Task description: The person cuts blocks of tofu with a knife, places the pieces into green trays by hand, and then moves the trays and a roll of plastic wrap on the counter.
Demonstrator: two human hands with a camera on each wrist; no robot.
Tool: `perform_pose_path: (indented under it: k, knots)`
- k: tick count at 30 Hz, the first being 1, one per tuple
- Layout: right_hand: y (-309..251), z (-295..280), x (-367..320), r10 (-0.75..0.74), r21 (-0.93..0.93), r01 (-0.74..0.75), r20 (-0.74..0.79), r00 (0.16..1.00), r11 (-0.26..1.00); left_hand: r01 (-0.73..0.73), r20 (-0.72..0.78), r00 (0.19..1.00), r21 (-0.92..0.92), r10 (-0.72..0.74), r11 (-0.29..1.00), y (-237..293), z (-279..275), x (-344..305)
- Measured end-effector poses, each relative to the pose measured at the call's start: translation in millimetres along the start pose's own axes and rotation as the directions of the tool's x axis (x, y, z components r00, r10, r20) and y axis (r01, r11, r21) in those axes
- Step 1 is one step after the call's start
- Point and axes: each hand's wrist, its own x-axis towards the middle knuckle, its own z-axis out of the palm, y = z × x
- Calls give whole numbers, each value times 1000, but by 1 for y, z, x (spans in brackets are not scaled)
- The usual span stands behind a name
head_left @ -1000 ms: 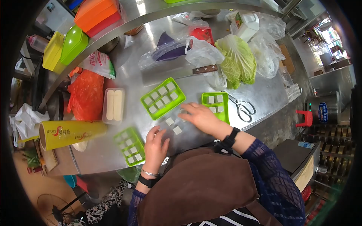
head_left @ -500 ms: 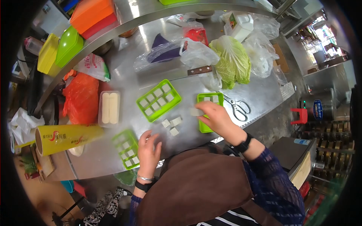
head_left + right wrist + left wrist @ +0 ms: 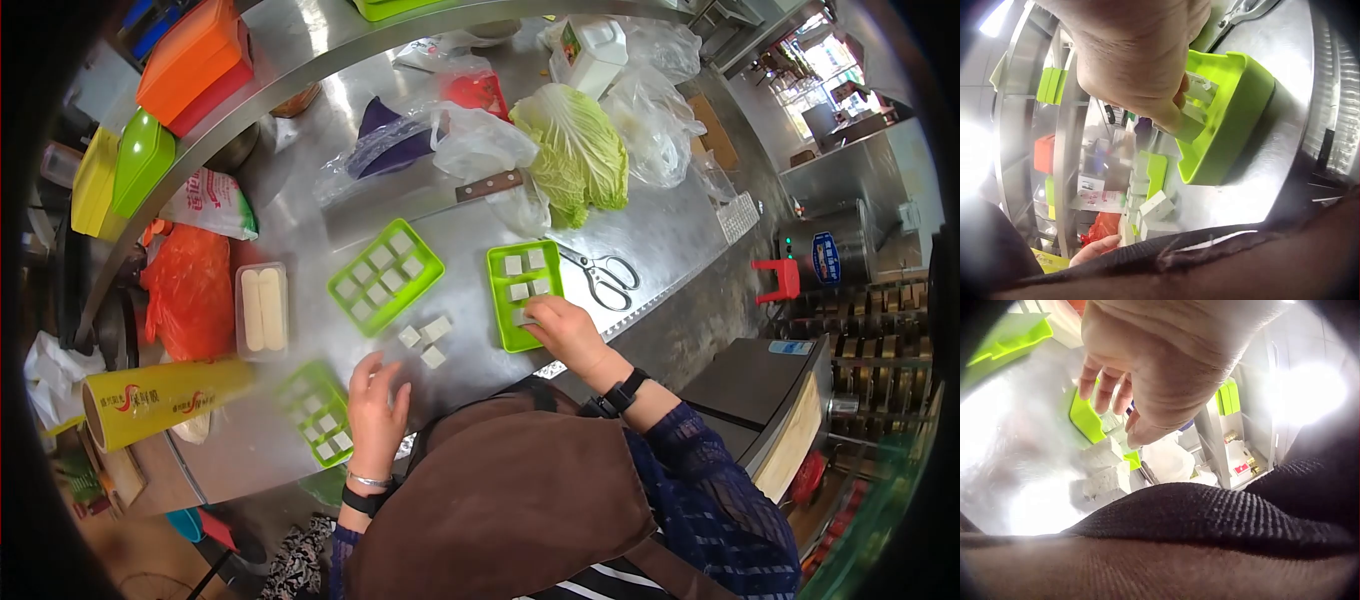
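Trays lime green; cubes off-white. Apron plain brown, striped cloth black and white (stripes run diagonally), sleeve dark blue. Scissor handles black. Stool red, roll yellow with red and dark print, cabbage pale green.

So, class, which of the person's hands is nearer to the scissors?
The right hand, pinching a pale block at the green tray beside the scissors. The left hand is farther off, on the other side of the loose blocks.

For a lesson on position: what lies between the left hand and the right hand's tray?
Three loose pale blocks lie there on the metal table, seen in the head view.
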Motion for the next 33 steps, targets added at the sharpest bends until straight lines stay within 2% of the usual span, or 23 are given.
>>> perform_pose_path:
  k: [9,13,16,17,20,23,26,29,33]
  knots:
    - [-2,4,2,-38,-32,38,23,999,999,19,1,1000,0,-19,1000,-7,0,-8]
    - [-28,-13,5,30,-9,-31,-14,999,999,33,-10,999,-8,-34,999,-7,-1,-9]
    - [-37,2,24,-131,44,127,116,985,991,23,-16,1000,-1,-23,1000,-7,-1,-10]
    - [-43,12,31,-116,73,104,198,973,992,16,-18,1000,-5,-16,1000,-7,0,-9]
    - [-66,37,65,-223,58,217,131,966,974,5,-15,1000,-11,-5,1000,-5,0,-7]
    - [-65,74,79,-228,-10,233,183,957,972,10,-15,1000,-20,-10,1000,-6,1,-8]
    - [-61,82,82,-203,-55,235,340,918,970,12,-21,1000,-23,-13,1000,-7,-1,-9]
    - [-68,32,74,-154,175,128,143,978,976,17,-29,999,-21,-18,1000,-7,-3,-8]
    - [-51,-39,31,77,205,-72,-12,997,976,40,-9,999,-42,-40,998,-11,1,-8]
